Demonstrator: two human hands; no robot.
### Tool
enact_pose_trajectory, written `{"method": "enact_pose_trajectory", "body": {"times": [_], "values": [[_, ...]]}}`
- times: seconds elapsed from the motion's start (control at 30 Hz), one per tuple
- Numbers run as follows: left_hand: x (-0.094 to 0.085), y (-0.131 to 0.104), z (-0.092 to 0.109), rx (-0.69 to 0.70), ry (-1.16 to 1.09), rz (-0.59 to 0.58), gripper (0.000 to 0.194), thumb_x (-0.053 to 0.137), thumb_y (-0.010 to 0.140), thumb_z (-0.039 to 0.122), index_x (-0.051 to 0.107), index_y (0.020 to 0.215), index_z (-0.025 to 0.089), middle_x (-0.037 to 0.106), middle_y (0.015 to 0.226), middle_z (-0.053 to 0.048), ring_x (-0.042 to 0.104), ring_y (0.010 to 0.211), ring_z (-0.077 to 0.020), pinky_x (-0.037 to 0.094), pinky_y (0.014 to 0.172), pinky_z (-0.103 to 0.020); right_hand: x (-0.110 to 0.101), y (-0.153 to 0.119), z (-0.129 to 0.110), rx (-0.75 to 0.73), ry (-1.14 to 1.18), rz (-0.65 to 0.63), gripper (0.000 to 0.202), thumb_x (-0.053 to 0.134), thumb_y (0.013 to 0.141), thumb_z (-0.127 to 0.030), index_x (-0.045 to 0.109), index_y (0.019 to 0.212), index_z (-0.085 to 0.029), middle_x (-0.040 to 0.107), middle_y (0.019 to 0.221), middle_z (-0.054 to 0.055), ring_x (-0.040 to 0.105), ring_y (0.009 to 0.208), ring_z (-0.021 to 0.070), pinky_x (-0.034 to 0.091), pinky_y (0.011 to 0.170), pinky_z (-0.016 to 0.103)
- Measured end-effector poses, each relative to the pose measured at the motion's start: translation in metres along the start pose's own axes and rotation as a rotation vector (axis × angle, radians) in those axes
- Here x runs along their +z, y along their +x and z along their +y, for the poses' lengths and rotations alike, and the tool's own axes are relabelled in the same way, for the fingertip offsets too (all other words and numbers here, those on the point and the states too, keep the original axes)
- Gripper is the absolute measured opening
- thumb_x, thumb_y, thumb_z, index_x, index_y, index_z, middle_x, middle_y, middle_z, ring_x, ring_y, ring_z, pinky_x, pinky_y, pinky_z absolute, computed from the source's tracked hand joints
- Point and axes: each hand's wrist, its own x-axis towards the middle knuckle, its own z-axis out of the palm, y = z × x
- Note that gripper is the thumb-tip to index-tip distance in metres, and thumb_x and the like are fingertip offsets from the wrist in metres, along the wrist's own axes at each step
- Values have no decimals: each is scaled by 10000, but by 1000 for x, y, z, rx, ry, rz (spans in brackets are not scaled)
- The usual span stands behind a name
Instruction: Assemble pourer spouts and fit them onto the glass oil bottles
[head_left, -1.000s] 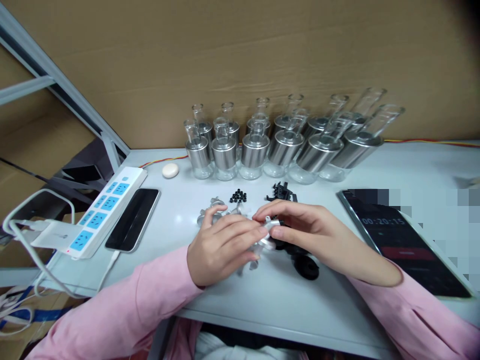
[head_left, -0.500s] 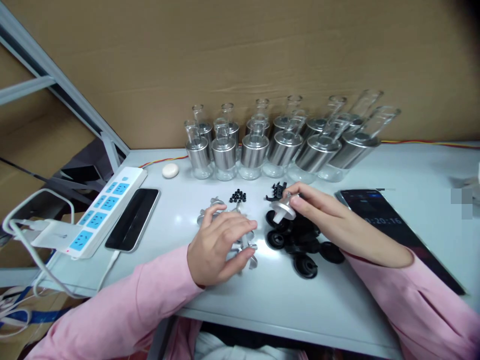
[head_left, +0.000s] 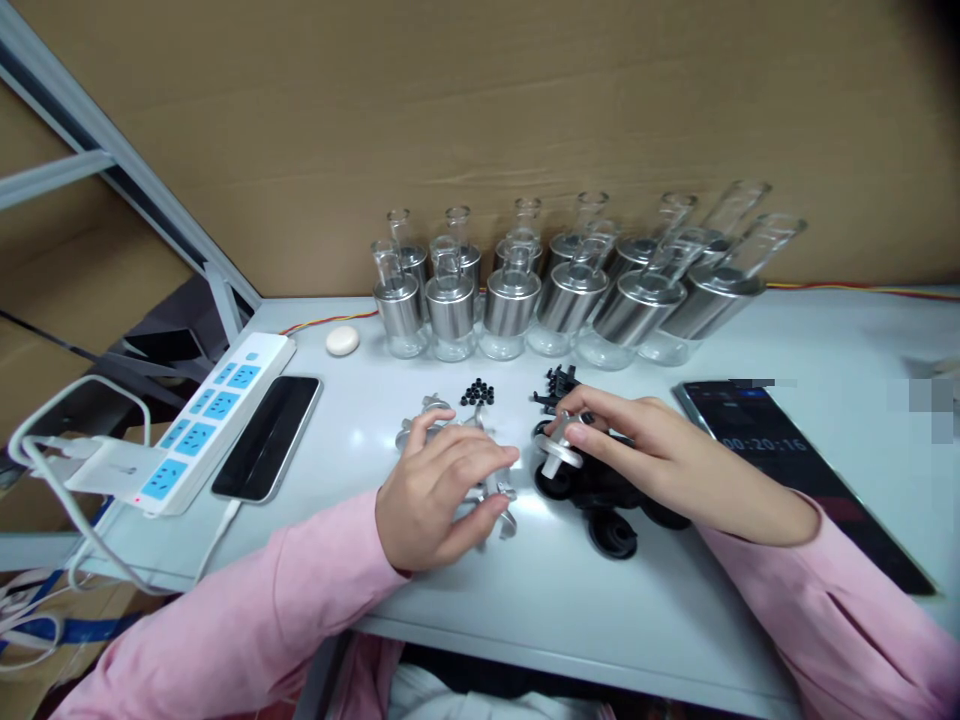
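Through the head camera I have the right hand (head_left: 649, 450) pinching a silver flanged piece (head_left: 559, 450) between thumb and fingers, its pale stem pointing down and toward the left. That piece is above the left edge of a heap of black round parts (head_left: 613, 533), much of which the same hand hides from me; whether the piece touches any of them I cannot tell. The left hand (head_left: 442, 490) is spread, thumb well apart from the index finger, palm down over a scatter of silver parts (head_left: 508, 524) that show past its fingertips and behind its knuckles. I see nothing gripped in it, and I cannot make out whether its underside touches those parts. Just beyond the hands I find a cluster of tiny black rings (head_left: 477, 392) and, to the right of it, a small pile of black clip-like pieces (head_left: 559, 382). Farther back on the pale table (head_left: 675, 625), two rows of glass bottles with metal bands (head_left: 512, 305) stand before a brown panel (head_left: 480, 120). On my left lie a white power strip (head_left: 217, 405) and a dark-screened phone (head_left: 266, 438); on my right, a larger phone (head_left: 817, 500) reads 00:20:16.
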Motion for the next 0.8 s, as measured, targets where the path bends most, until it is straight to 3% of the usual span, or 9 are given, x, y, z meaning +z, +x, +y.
{"method": "enact_pose_trajectory", "body": {"times": [0.4,0.8], "values": [[0,0,0,-5,6,-1,226,466,874,193,460,1097,159,682,893,-53,617,869,-183,342,931,-433,1,-2,-3,-1,-32,1,291,408,899,-454,541,907,-195,531,557,-47,368,441,89,297,448,219],[1,0,0,-4,-8,1,217,476,865,176,472,1080,147,681,892,-53,616,866,-181,340,931,-433,0,-3,-3,26,-122,62,305,424,881,-472,583,895,-212,651,690,-2,506,525,125,355,499,240]]}}
